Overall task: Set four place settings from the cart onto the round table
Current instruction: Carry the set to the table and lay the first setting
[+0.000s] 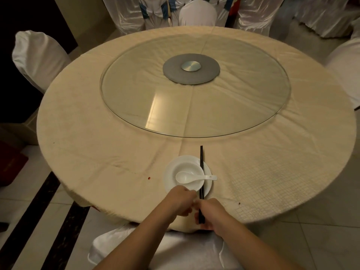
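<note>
A white plate (169, 172) lies near the front edge of the round table (97, 152). On it sits a white bowl (185, 168) with a white spoon (187, 177) inside, its handle pointing right. A pair of black chopsticks (201, 164) runs across the plate's right side, tips pointing towards the table's middle. My right hand (212, 213) grips the near end of the chopsticks. My left hand (180, 199) holds the near rim of the plate, beside the right hand.
A glass turntable (136, 90) with a grey hub (191, 68) covers the table's middle. White-covered chairs stand at the left (37, 57), far side (197, 14), right (344, 67) and just below my arms (187, 250). A small red stain (149, 178) marks the cloth.
</note>
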Demonstrator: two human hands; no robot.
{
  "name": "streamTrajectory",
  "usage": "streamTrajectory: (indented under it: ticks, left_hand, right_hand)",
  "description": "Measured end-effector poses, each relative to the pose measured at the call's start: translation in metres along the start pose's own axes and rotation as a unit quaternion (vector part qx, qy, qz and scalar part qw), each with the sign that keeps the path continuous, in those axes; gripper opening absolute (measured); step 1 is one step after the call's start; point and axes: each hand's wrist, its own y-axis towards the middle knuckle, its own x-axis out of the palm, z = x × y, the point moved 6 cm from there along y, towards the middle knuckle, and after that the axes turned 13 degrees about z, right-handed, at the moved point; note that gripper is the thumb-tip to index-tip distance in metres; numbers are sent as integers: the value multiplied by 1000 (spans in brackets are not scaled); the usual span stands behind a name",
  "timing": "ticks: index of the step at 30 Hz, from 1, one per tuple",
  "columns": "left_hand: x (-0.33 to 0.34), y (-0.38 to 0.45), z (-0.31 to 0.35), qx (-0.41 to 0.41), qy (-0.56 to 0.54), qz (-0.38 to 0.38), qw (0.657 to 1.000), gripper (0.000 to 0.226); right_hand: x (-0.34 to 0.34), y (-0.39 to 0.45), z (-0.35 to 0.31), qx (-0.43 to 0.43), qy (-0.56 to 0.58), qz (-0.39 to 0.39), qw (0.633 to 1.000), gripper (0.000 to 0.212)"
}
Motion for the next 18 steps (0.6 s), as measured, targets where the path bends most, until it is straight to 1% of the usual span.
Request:
streamTrajectory:
  ticks: [2, 4, 5, 7, 9, 11, 13, 18]
  left_hand:
    - [11, -5, -1, 12, 72, -34, 997, 21]
    - [16, -5, -3, 14, 106, -46, 993, 17]
    - [17, -4, -4, 11, 111, -47, 993, 16]
    - [17, -2, -6, 3, 110, -46, 993, 16]
    - [20, 2, -12, -2, 117, -53, 992, 24]
    - [24, 3, -17, -4, 123, -59, 991, 32]
    - [28, 5, -19, -3, 112, -69, 991, 33]
    - [34, 3, -16, 6, 69, -86, 994, 36]
  right_hand:
    - [-2, 2, 0, -24, -16, 9, 1000, 13]
    - [-5, 2, -1, -65, -1, 17, 998, 16]
    - [-6, 3, -1, -72, -3, 23, 997, 16]
    - [-8, 3, 0, -60, -38, 43, 997, 13]
    - [-10, 1, 0, -62, -65, 66, 994, 12]
    - [-12, -2, -2, -105, -59, 72, 990, 14]
    - [-14, -6, 0, -132, -57, 70, 987, 14]
    - [-14, -5, 1, -144, -48, 67, 986, 14]
